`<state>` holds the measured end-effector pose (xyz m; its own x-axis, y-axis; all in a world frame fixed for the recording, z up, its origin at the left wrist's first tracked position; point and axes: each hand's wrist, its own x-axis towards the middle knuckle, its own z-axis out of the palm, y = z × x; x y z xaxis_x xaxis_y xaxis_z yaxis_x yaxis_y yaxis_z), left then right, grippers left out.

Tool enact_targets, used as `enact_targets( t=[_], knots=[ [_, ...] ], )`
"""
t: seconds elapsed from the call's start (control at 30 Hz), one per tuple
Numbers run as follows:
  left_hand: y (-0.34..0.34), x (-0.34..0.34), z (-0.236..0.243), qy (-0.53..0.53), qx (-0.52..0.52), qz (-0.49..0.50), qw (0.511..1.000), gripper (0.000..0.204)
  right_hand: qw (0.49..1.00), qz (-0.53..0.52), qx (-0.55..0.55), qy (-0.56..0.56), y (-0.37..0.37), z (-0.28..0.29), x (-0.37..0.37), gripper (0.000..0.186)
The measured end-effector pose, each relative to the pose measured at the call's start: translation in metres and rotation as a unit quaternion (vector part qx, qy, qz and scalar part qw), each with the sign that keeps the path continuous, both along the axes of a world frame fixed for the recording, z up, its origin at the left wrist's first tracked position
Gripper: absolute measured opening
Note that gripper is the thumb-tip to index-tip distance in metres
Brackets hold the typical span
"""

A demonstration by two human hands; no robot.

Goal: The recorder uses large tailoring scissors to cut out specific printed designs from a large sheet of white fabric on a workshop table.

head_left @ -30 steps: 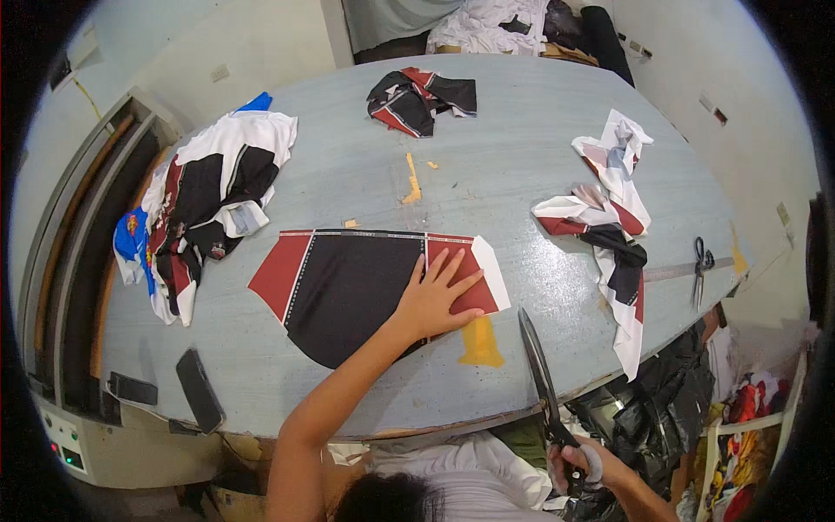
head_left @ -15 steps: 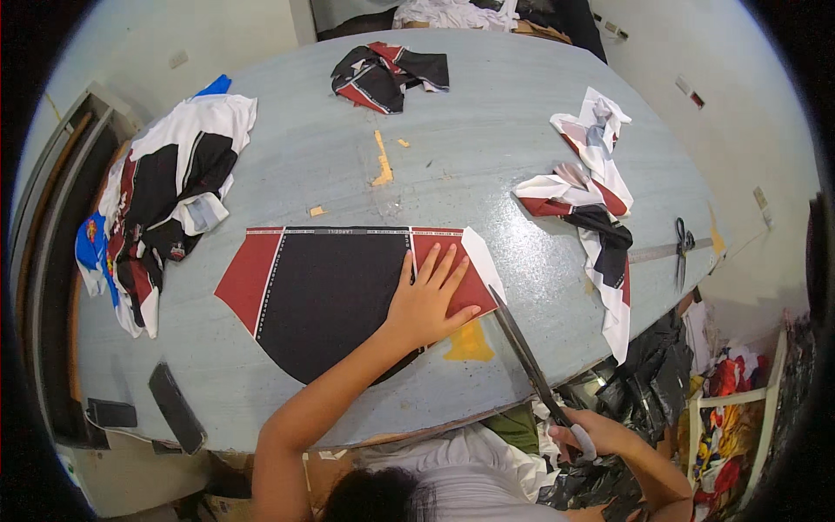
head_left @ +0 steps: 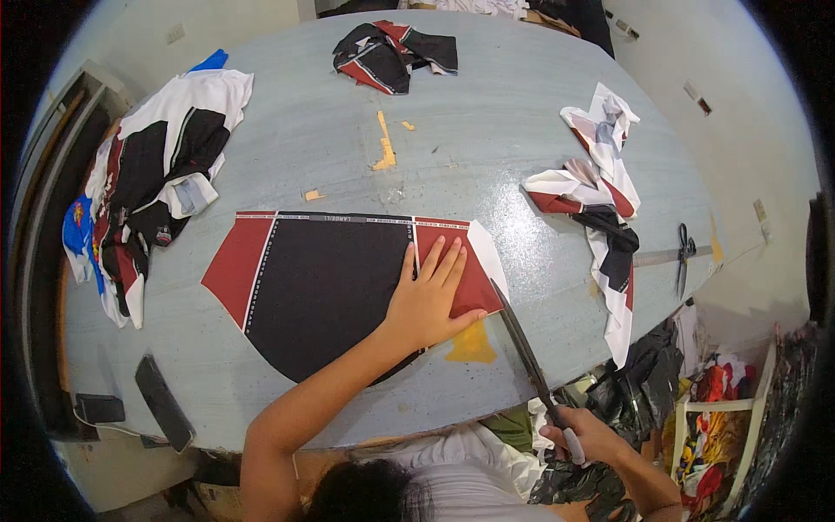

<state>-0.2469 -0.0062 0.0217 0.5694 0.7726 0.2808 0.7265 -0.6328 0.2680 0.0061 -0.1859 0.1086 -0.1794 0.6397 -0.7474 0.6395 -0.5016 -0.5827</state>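
A flat fabric panel (head_left: pixel 335 287), black in the middle with dark red sides and a printed band along its far edge, lies on the table in front of me. My left hand (head_left: pixel 428 300) rests flat on its right-hand red part, fingers spread. In my right hand (head_left: pixel 593 435), closed round the handles, is a long pair of dark scissors (head_left: pixel 524 348). Their blades reach up to the panel's right edge, where a white strip of fabric (head_left: pixel 489 254) borders the red. Whether the blades are parted there I cannot make out.
White, black and red cloth offcuts (head_left: pixel 609 217) lie to the right, near small black scissors (head_left: pixel 684 259) and a metal ruler (head_left: pixel 657 257). Printed garment pieces (head_left: pixel 165 165) are heaped left; a crumpled black-red piece (head_left: pixel 391 56) lies far off. A phone (head_left: pixel 163 402) sits at the near left.
The whole view has shifted slightly. My left hand stays spread on the panel, and the scissors remain at its right edge with little visible movement.
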Motion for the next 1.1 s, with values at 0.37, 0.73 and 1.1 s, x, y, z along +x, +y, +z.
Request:
enact_targets(
  t=[0.37, 0.73, 1.1],
  knots=[
    [0.0, -0.001, -0.001, -0.036, 0.005, 0.006, 0.999, 0.094, 0.992, 0.102, 0.008, -0.074, 0.009, 0.013, -0.005, 0.061],
    [-0.001, -0.001, -0.002, -0.031, 0.002, 0.013, 0.999, 0.099, 0.993, 0.078, 0.036, -0.077, 0.028, 0.013, -0.025, 0.06],
    [0.0, -0.001, -0.004, -0.036, 0.01, 0.009, 0.999, 0.098, 0.986, 0.117, 0.068, -0.096, 0.037, 0.01, -0.024, 0.05]
  ],
)
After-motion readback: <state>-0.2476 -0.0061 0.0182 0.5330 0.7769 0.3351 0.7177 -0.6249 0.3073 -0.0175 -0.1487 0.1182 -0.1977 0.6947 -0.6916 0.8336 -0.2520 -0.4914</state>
